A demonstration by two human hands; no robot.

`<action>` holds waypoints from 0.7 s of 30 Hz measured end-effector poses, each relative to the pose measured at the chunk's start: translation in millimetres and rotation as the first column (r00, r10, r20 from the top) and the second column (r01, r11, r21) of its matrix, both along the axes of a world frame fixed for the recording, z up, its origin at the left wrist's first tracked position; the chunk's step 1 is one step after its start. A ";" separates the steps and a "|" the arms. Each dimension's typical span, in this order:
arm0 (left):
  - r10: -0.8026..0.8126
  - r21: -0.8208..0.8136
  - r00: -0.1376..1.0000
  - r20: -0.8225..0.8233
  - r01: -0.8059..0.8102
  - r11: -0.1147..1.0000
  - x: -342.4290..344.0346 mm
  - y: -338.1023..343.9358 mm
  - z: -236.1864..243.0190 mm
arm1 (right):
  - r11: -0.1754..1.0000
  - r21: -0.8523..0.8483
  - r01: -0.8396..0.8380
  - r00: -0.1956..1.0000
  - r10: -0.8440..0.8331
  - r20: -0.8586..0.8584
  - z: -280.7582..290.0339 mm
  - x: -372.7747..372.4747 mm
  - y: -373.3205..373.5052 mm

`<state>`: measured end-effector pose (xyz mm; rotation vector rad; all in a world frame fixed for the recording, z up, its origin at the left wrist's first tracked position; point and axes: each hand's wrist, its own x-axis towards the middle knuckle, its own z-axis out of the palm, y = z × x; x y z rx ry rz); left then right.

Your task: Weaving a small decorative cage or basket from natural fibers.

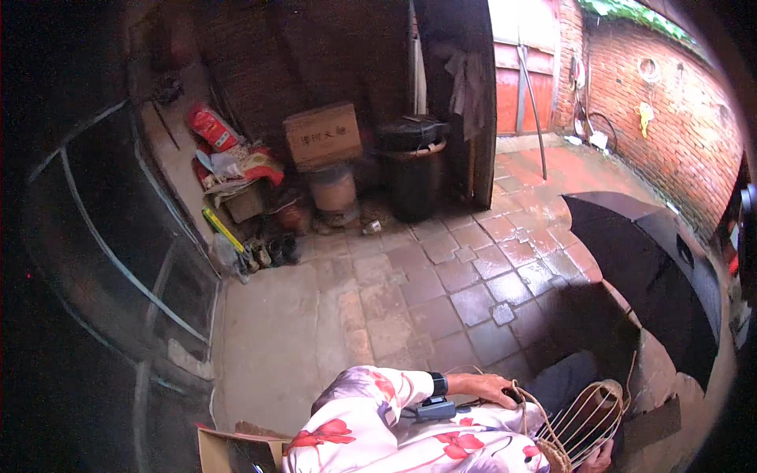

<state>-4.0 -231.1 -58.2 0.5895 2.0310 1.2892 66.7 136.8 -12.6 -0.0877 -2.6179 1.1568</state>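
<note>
Left hand [490,388] pinches the cane strands [579,430] of a half-woven basket [593,416]; right hand [601,457] grips its rim. Loose stakes likely spring out if tension drops. Wet paving [441,276] would soil a dropped strand.

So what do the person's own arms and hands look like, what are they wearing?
The left arm has a loose, silky pale pink sleeve printed with large red flowers, ending just short of the wrist. A black wristband or watch sits on that wrist. The left hand is bare, with no glove. The right hand is also bare, only partly in view at the lower edge; its sleeve is mostly hidden.
</note>
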 end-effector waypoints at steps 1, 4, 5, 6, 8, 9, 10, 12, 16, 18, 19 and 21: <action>0.004 -0.038 1.000 0.000 -0.004 0.999 -0.9 -1.3 4.7 | 1.000 0.000 0.003 1.000 -0.003 -0.005 2.8 -0.2 -1.9; 0.016 -0.056 1.000 -0.025 -0.018 0.998 -2.2 0.1 -3.8 | 0.998 0.065 0.020 1.000 -0.018 -0.024 -11.9 -2.7 8.1; 0.030 -0.070 0.999 -0.031 -0.032 0.997 0.3 2.0 -8.2 | 0.999 0.051 0.014 1.000 -0.013 -0.022 -12.1 -0.4 8.8; 0.040 -0.084 0.998 -0.040 -0.043 0.995 0.0 3.8 -10.1 | 0.999 0.049 0.023 1.000 -0.023 -0.017 -13.8 -0.9 10.5; 0.037 -0.078 0.999 -0.003 -0.037 0.996 -1.8 2.9 -11.6 | 1.000 0.010 -0.006 1.000 0.006 0.017 -17.1 -2.2 14.8; 0.034 -0.069 0.999 0.030 -0.032 0.997 -2.8 3.9 -10.6 | 1.000 0.025 0.001 0.998 0.001 -0.061 1.1 2.3 -1.4; 0.015 -0.068 0.999 0.035 -0.013 0.998 -3.4 6.0 -8.3 | 0.992 -0.086 0.088 0.994 -0.093 -0.057 -55.7 -12.1 31.5; 0.046 -0.008 0.999 0.027 -0.046 0.999 -1.4 5.4 -3.5 | 0.998 -0.038 0.059 0.992 -0.063 -0.108 -57.4 -11.4 30.5; 0.070 -0.035 0.997 -0.015 -0.070 0.997 3.3 -0.9 5.5 | 0.999 0.004 0.037 0.998 -0.037 -0.043 -32.8 -10.1 13.8; 0.057 -0.025 0.998 -0.025 -0.058 0.998 4.4 0.0 6.0 | 0.995 -0.077 0.069 0.998 -0.070 -0.004 -30.4 -4.7 11.5; 0.050 -0.053 0.998 -0.027 -0.052 0.997 4.2 0.8 4.6 | 0.994 -0.078 0.079 0.997 -0.079 0.000 -33.9 -3.0 13.8; 0.055 -0.160 0.996 -0.075 -0.067 0.985 7.3 7.3 6.3 | 0.995 0.002 0.103 0.991 -0.102 -0.083 -45.8 2.0 21.7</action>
